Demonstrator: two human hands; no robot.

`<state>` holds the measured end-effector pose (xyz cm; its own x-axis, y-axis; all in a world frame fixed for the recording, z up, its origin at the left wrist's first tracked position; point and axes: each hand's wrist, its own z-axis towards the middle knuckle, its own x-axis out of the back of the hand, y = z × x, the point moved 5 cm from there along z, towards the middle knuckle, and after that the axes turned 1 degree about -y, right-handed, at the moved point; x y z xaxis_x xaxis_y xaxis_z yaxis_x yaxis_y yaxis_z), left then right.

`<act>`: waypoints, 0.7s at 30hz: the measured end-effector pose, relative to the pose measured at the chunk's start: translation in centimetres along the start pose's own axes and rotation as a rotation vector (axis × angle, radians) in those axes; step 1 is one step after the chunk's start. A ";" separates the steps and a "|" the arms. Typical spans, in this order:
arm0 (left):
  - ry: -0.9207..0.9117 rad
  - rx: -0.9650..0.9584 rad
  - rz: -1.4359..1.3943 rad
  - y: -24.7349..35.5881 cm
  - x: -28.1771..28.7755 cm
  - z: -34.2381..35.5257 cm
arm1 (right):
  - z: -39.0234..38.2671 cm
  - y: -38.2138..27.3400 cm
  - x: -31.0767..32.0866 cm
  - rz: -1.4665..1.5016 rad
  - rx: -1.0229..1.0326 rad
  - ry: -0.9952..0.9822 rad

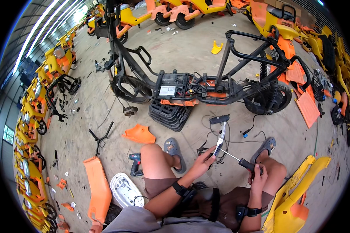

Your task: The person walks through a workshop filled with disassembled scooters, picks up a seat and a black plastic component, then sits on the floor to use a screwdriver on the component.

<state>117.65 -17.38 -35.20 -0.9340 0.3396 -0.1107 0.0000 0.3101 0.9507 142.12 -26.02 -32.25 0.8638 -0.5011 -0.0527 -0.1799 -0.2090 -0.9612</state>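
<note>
Low in front of me, my left hand [200,163] is closed around the lower end of a slim silver-and-white part [221,134]. I cannot tell what kind of part it is. Black cables [210,141] lie around and behind it. My right hand [259,175] grips a screwdriver [245,164] by its black handle. Its thin metal shaft points up and left, and the tip meets the part beside my left fingers. The exact contact point is too small to make out. A small black box [219,119] lies on the floor just beyond the part.
Ahead stands a stripped black scooter frame [233,91] with a black crate [171,114] beside it. A cordless drill [135,164], a white tray [124,187] and orange panels [98,186] lie left; a yellow panel [295,194] lies right. Yellow scooters [33,136] line the left side.
</note>
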 end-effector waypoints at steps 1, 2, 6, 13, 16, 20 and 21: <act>-0.003 0.015 0.031 -0.1 0.0 0.0 | 0.2 0.1 0.2 0.002 -0.020 -0.003; -0.014 0.031 0.059 -0.2 -0.3 0.0 | 0.2 0.1 0.5 0.002 -0.039 0.002; 0.067 0.028 -0.095 -1.5 0.1 0.4 | -0.3 -0.2 -1.2 -0.050 0.140 -0.002; 0.082 -0.121 0.056 -0.4 0.9 0.2 | 0.0 -0.3 -0.9 0.013 -0.028 0.008; 0.084 -0.118 0.043 0.7 0.0 -0.3 | -0.3 0.7 -0.1 0.121 -0.196 0.055; 0.223 -0.122 -0.085 -0.8 1.3 0.5 | 0.4 1.1 -1.1 0.065 -0.078 0.051; 0.277 -0.033 0.046 -1.0 2.0 1.0 | 0.4 0.7 -0.7 0.039 -0.036 0.104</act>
<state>116.11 -16.12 -36.62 -0.9954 0.0952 0.0119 0.0373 0.2695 0.9623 141.55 -25.48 -33.01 0.8023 -0.5939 -0.0598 -0.2310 -0.2166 -0.9485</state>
